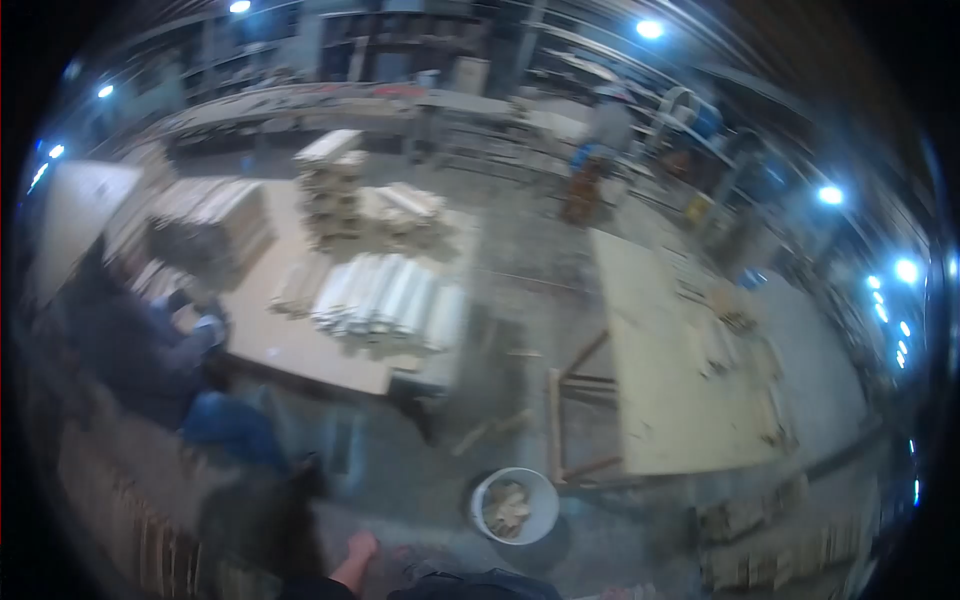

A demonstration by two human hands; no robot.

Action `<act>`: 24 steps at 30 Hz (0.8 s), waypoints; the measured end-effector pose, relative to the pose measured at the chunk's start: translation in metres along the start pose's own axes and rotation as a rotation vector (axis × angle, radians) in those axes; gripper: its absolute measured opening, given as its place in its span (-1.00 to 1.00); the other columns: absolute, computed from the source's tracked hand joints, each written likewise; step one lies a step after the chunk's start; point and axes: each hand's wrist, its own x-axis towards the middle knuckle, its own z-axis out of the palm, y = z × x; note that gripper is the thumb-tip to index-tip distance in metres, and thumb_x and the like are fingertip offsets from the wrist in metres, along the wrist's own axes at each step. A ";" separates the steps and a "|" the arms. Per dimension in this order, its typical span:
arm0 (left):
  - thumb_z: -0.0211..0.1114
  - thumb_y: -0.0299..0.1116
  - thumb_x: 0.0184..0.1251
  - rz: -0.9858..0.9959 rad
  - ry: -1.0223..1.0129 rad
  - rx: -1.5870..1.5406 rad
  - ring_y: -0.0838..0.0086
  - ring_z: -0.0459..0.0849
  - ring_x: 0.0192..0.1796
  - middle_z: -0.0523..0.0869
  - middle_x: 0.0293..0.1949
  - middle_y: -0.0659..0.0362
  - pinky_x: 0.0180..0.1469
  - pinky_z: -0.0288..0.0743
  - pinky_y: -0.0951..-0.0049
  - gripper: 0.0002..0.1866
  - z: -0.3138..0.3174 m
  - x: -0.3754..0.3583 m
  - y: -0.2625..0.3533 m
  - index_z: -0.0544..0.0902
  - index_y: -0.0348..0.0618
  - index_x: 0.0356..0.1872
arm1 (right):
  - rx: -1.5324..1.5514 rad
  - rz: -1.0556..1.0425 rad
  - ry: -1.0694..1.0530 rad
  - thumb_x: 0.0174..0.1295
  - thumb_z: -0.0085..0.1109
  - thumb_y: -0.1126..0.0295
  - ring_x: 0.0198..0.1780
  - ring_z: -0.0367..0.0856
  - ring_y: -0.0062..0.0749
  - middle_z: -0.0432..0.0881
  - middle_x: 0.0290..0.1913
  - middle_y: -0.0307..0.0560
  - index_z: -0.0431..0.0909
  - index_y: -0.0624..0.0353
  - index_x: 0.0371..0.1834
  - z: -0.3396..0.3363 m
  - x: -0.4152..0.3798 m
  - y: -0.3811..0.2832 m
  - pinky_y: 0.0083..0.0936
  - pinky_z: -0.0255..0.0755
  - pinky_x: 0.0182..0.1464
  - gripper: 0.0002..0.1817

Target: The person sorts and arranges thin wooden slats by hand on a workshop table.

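My left hand (360, 548) hangs low in the picture, near my dark clothing, its fingers curled into a loose fist. Nothing shows in it, though the picture is blurred. Only a sliver of what looks like my right hand (627, 593) reaches in at the bottom edge; its fingers are cut off from view. Between and ahead of the hands, a white bucket (548, 500) stands on the floor with wood scraps (507, 510) inside. Neither hand touches the bucket.
A table (275, 345) at left bears stacked wood strips (380, 295). Beside it sits a person (140, 340) in dark clothing. A board-topped table (650, 400) with wood pieces stands at right. Another person (608, 125) is farther back. Wood stacks (780, 550) lie at lower right.
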 end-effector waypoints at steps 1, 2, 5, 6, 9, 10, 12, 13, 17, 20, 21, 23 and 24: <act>0.23 -0.04 0.34 0.053 0.073 0.001 0.04 0.76 0.11 0.81 -0.01 -0.06 0.13 0.64 0.10 -0.59 -0.014 -0.005 0.034 0.81 -0.11 -0.07 | 0.035 0.015 0.006 0.43 0.06 0.12 -0.02 0.67 -0.29 0.74 -0.10 -0.07 0.64 0.09 0.10 -0.004 -0.004 0.025 -0.38 0.55 0.01 -0.64; 0.22 -0.07 0.33 0.140 0.142 0.018 0.03 0.77 0.08 0.81 -0.02 -0.06 0.11 0.65 0.10 -0.61 -0.018 -0.012 0.068 0.81 -0.13 -0.09 | 0.071 0.031 0.011 0.43 0.07 0.13 -0.03 0.67 -0.30 0.74 -0.10 -0.07 0.64 0.09 0.10 -0.009 -0.007 0.050 -0.38 0.54 0.00 -0.64; 0.23 -0.11 0.32 0.166 0.251 0.060 0.02 0.80 -0.02 0.81 -0.12 -0.07 0.07 0.66 0.09 -0.65 -0.008 -0.012 0.171 0.80 -0.17 -0.21 | 0.178 0.074 0.044 0.43 0.09 0.14 -0.06 0.66 -0.34 0.73 -0.11 -0.09 0.63 0.10 0.09 -0.025 -0.012 0.123 -0.41 0.54 -0.03 -0.65; 0.25 -0.12 0.30 0.164 0.300 0.100 0.03 0.81 -0.04 0.81 -0.14 -0.07 0.04 0.67 0.10 -0.67 0.004 -0.026 0.209 0.79 -0.18 -0.24 | 0.219 0.101 0.061 0.43 0.10 0.15 -0.06 0.66 -0.36 0.73 -0.12 -0.10 0.63 0.10 0.09 -0.033 -0.013 0.147 -0.42 0.53 -0.05 -0.66; 0.34 -0.07 0.34 0.283 0.221 0.366 0.11 0.76 0.09 0.76 0.07 -0.04 0.01 0.68 0.11 -0.50 0.063 -0.056 0.284 0.68 -0.31 0.09 | 0.338 0.225 0.135 0.43 0.12 0.16 -0.09 0.65 -0.39 0.73 -0.13 -0.12 0.63 0.11 0.09 -0.059 -0.027 0.223 -0.44 0.53 -0.08 -0.67; 0.34 -0.07 0.35 0.327 0.131 0.441 0.11 0.76 0.09 0.76 0.06 -0.04 0.00 0.69 0.11 -0.50 0.081 -0.068 0.303 0.68 -0.31 0.09 | 0.378 0.279 0.159 0.43 0.12 0.16 -0.10 0.65 -0.41 0.73 -0.13 -0.13 0.63 0.11 0.09 -0.066 -0.032 0.249 -0.45 0.52 -0.09 -0.67; 0.33 -0.07 0.37 0.410 -0.088 0.520 0.12 0.77 0.07 0.76 0.05 -0.04 -0.01 0.69 0.10 -0.50 0.107 -0.093 0.356 0.68 -0.33 0.09 | 0.455 0.398 0.211 0.43 0.14 0.17 -0.12 0.64 -0.43 0.72 -0.13 -0.14 0.63 0.12 0.09 -0.079 -0.041 0.298 -0.47 0.52 -0.12 -0.68; 0.33 -0.07 0.37 0.444 -0.156 0.542 0.12 0.77 0.07 0.76 0.04 -0.05 -0.02 0.69 0.09 -0.50 0.117 -0.102 0.381 0.67 -0.33 0.08 | 0.494 0.456 0.234 0.43 0.14 0.18 -0.12 0.64 -0.45 0.72 -0.14 -0.14 0.63 0.12 0.09 -0.083 -0.046 0.321 -0.48 0.51 -0.13 -0.68; 0.31 -0.06 0.40 0.527 -0.471 0.522 0.13 0.79 0.04 0.77 0.02 -0.05 -0.05 0.71 0.08 -0.50 0.136 -0.113 0.474 0.67 -0.35 0.07 | 0.649 0.678 0.331 0.43 0.17 0.20 -0.16 0.63 -0.50 0.71 -0.15 -0.17 0.63 0.13 0.09 -0.086 -0.063 0.388 -0.51 0.50 -0.18 -0.69; 0.30 -0.06 0.43 0.485 -0.673 0.436 0.13 0.80 0.02 0.77 0.00 -0.05 -0.08 0.71 0.07 -0.50 0.140 -0.105 0.542 0.67 -0.37 0.07 | 0.773 0.783 0.430 0.44 0.19 0.21 -0.18 0.63 -0.54 0.71 -0.16 -0.19 0.63 0.14 0.09 -0.087 -0.055 0.410 -0.54 0.50 -0.21 -0.70; 0.30 -0.06 0.43 0.465 -0.725 0.402 0.14 0.80 0.01 0.77 0.00 -0.05 -0.09 0.72 0.07 -0.50 0.142 -0.101 0.568 0.67 -0.37 0.06 | 0.817 0.796 0.471 0.44 0.20 0.22 -0.19 0.62 -0.55 0.71 -0.16 -0.20 0.63 0.14 0.09 -0.089 -0.046 0.415 -0.55 0.49 -0.22 -0.70; 0.29 -0.06 0.45 0.448 -0.796 0.289 0.14 0.81 0.00 0.78 -0.02 -0.05 -0.10 0.72 0.06 -0.50 0.150 -0.095 0.623 0.67 -0.38 0.06 | 0.903 0.778 0.582 0.44 0.21 0.23 -0.21 0.62 -0.57 0.70 -0.17 -0.21 0.63 0.15 0.09 -0.095 -0.016 0.420 -0.56 0.49 -0.25 -0.71; 0.29 -0.06 0.46 0.460 -0.817 0.219 0.14 0.81 -0.01 0.78 -0.02 -0.05 -0.11 0.72 0.05 -0.50 0.157 -0.090 0.655 0.67 -0.39 0.06 | 0.941 0.739 0.648 0.44 0.22 0.23 -0.22 0.62 -0.59 0.70 -0.17 -0.22 0.63 0.15 0.09 -0.102 0.009 0.421 -0.57 0.48 -0.26 -0.71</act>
